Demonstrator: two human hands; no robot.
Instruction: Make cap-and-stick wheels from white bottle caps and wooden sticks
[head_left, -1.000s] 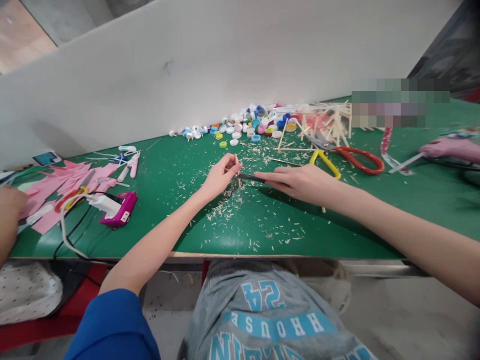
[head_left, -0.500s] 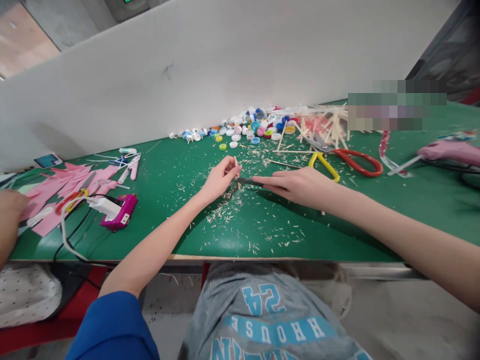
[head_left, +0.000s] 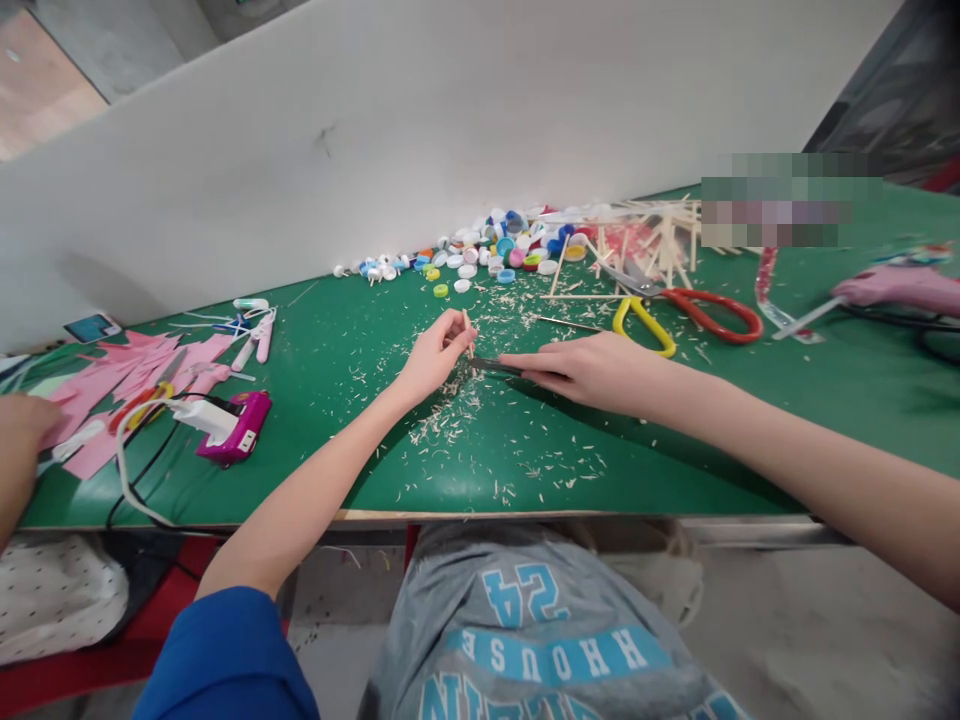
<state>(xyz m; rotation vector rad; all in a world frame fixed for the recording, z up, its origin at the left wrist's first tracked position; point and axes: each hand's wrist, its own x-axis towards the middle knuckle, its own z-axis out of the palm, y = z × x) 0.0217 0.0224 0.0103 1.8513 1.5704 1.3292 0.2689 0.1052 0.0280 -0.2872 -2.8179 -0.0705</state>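
Pinched upright between the fingers of my left hand point(head_left: 439, 355) is a short wooden stick point(head_left: 468, 330). My right hand point(head_left: 581, 368) is closed on a dark, thin blade point(head_left: 491, 366), its fingers stretched along it and its tip against or very near the lower part of the stick. Pale wood shavings point(head_left: 450, 415) are scattered on the green table point(head_left: 315, 400) below and around both hands. Behind my right hand lie scissors with one yellow loop point(head_left: 645, 328) and one red loop point(head_left: 712, 316).
Bottle caps point(head_left: 517, 245) and loose wooden sticks point(head_left: 671, 240) lie along the wall. A pink glue gun point(head_left: 892, 288) rests at the right. At the left are pink sheets point(head_left: 112, 375), a magenta power socket point(head_left: 238, 428), cables and another person's hand point(head_left: 26, 425).
The view has shifted slightly. Both hands keep nearly the same place and hold, with the blade still at the stick.
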